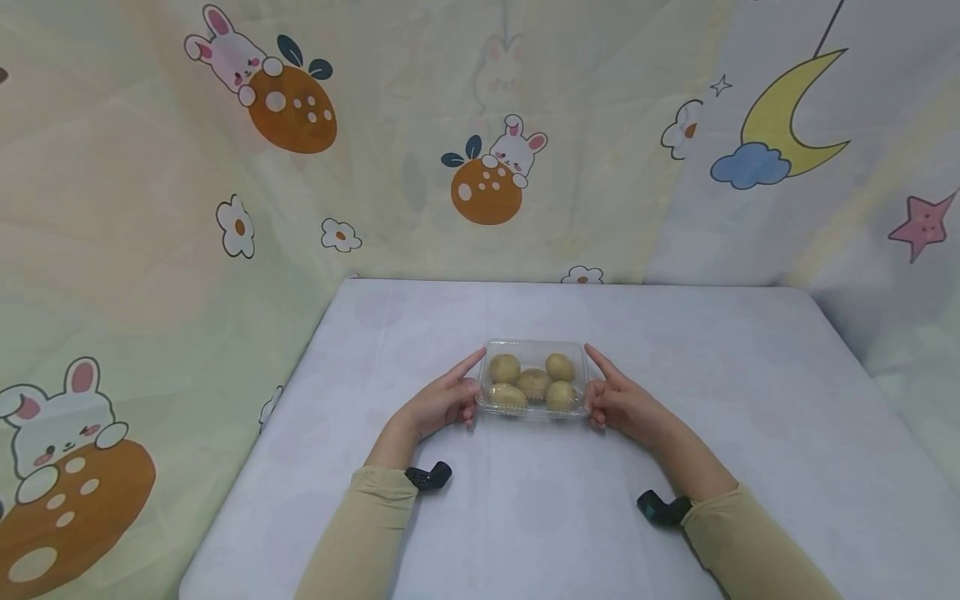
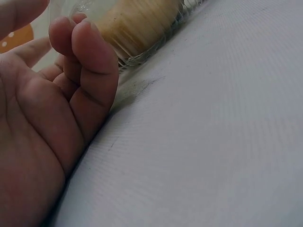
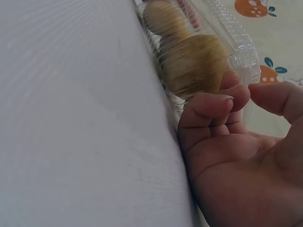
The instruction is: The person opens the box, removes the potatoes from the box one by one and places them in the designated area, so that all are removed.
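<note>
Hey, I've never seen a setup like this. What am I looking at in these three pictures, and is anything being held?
There's no machine here, just a person's two bare hands. The wide picture comes from a camera worn on the head, looking forward and down. The two close-ups come from cameras worn on the left and right wrists.

On the white-covered table sits a clear plastic box with five round things inside that look like potatoes. The left hand is at one side of the box and the right hand at the other, index fingers reaching toward its far corners. Neither hand is wrapped around it, and I can't tell how firmly they press.
</note>
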The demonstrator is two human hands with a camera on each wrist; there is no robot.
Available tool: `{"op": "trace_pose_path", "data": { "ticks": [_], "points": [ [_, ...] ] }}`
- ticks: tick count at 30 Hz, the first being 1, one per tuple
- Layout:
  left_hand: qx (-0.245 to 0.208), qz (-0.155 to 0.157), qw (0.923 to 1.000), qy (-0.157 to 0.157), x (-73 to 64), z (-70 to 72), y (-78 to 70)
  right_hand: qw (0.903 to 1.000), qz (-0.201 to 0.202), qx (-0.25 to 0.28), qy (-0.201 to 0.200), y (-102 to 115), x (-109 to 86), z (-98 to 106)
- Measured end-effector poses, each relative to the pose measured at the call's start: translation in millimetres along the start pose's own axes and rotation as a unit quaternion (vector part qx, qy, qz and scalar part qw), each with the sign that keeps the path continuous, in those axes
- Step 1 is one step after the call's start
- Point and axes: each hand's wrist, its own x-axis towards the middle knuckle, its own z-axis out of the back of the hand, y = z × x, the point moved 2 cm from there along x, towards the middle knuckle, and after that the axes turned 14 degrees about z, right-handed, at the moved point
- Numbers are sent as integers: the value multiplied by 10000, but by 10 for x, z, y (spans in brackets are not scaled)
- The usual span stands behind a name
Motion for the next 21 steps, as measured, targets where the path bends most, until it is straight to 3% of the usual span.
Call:
{"op": "trace_pose_path", "data": {
  "ticks": [9,21],
  "points": [
    [56,-4,10000,-61,-5,-13,-16,9996,-156,131,169,5,-6,29],
    [209,7,9997,-88,15,-2,-4,9970,-145,737,173,2,-21,-4]
  ]
}}
